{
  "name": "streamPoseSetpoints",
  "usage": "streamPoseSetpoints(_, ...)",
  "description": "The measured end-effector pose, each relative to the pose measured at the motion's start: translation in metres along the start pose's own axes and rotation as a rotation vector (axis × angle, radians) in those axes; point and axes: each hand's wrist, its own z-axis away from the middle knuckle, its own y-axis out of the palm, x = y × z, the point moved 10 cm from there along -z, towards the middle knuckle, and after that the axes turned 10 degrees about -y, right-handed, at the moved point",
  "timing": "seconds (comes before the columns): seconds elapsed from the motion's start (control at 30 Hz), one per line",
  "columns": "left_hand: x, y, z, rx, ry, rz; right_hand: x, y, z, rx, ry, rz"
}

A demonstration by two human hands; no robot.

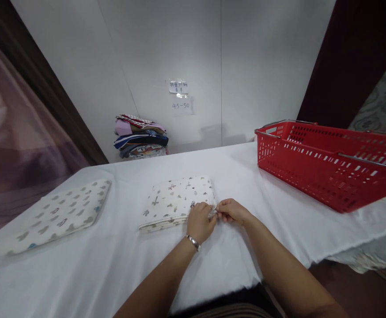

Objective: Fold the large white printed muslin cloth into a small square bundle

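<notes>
A folded white cloth (176, 198) with small printed figures in brown, grey and yellow lies in layers at the middle of the table. My left hand (201, 222), wearing a silver bracelet and a ring, is closed on its near right corner. Right beside it, my right hand (233, 211) pinches the edge of the same corner between thumb and fingers. The fingers of both hands partly hide the corner. Over on the left lies a second folded white cloth (65, 207) with a grey print, apart from both hands.
A red plastic basket (305, 172) with metal handles stands on the right of the white-covered table (120, 269). Behind the far edge is a stack of folded fabrics (141, 137). Paper labels (181, 105) are stuck on the wall, and a pinkish curtain (17, 119) hangs at left.
</notes>
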Motion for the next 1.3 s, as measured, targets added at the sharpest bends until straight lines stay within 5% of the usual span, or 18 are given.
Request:
streamPoseSetpoints(0.1,0.004,0.0,-0.003,-0.013,-0.024,0.005,0.007,0.001,0.0,0.022,-0.041,-0.009)
streamPoseSetpoints(0.27,0.005,-0.009,-0.006,-0.064,-0.022,-0.021,0.013,-0.025,0.0,-0.181,-0.072,0.03)
streamPoseSetpoints(0.53,-0.009,-0.003,0.0,-0.044,0.102,-0.154,-0.007,-0.015,-0.003,-0.076,0.009,0.137)
streamPoseSetpoints(1.3,-0.012,-0.001,0.002,-0.088,0.15,-0.208,-0.001,-0.009,-0.002,-0.078,-0.01,0.172)
